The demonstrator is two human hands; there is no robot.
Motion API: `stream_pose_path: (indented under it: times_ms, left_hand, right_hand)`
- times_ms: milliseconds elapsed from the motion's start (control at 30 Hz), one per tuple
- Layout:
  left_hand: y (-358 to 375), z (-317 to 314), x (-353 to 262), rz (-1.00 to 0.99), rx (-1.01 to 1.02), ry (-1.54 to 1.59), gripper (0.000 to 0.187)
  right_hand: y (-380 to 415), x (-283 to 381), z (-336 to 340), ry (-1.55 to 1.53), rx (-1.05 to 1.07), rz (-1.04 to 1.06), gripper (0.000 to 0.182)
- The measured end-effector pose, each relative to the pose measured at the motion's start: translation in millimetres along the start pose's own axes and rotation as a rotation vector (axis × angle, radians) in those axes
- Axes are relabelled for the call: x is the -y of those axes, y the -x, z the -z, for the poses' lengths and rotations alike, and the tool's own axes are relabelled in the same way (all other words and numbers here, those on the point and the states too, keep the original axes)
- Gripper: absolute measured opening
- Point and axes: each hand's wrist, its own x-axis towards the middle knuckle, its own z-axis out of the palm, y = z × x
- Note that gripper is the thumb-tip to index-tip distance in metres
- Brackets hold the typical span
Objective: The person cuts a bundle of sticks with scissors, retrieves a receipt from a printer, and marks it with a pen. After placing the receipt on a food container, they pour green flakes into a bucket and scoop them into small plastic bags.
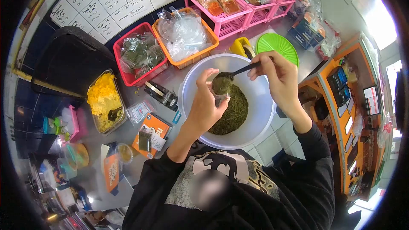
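Over a large translucent white tub (265,117), my right hand (279,79) pinches the handle of a black spoon (246,68). Chopped dried green herb fills the spoon's bowl. My left hand (201,110) is curled around a small clear plastic bag (220,99), thumb and fingers at its sides, and the spoon's bowl overlaps the bag's mouth. Loose dried herb (234,115) covers the tub's bottom below both hands. Part of the bag is hidden by my left fingers.
Behind the tub stand a red basket (117,55) of filled packets, an orange basket (216,44) of clear bags and pink racks (221,20). A green lid (277,47) and yellow tape dispenser (241,47) lie beyond. At left sits a tray of yellow food (102,98).
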Motion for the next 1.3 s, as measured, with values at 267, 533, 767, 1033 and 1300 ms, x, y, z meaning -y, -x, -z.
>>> stream_pose_path:
  times_ms: [267,533,767,1033,1300]
  left_hand:
    - [-6,4,0,-0.001,-0.087,0.097,0.079]
    - [-7,-2,3,-0.151,-0.132,0.096,0.078]
    - [-5,12,0,-0.056,-0.059,0.167,0.085]
    - [-9,41,-6,0.549,0.303,0.403,0.034]
    - [-6,51,-2,0.183,0.216,0.127,0.076]
  right_hand:
    - [14,10,24,0.252,-0.091,0.213,0.017]
    - [29,-2,-26,0.659,0.194,0.314,0.025]
    - [20,-9,-23,0.563,0.189,0.440,0.010]
    - [29,-5,-20,0.568,0.169,0.425,0.014]
    - [38,-55,-21,0.680,0.167,0.493,0.017]
